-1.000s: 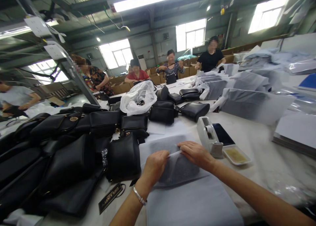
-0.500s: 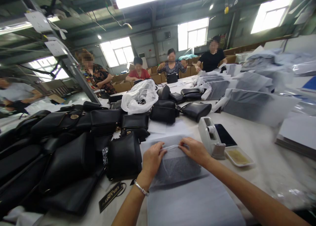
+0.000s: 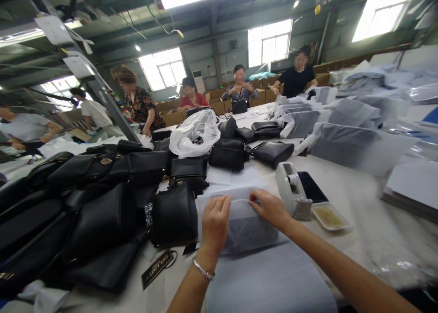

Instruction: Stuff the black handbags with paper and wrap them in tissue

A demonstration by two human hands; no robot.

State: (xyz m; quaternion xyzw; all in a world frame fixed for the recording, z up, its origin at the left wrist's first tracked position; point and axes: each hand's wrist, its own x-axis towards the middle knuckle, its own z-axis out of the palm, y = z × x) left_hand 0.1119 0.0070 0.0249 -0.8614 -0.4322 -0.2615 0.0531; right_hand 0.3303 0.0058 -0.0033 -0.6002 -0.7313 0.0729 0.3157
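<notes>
Lower centre, our right hand (image 3: 271, 209) pinches the translucent wrap (image 3: 252, 234), now flatter, more settled; our left hand (image 3: 215, 222) half-curls, hold unclear.

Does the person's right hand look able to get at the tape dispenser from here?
Probably yes: the tape dispenser stands just beside the right hand, with nothing visible between them, though its fingertips are at the translucent wrapping.
</notes>
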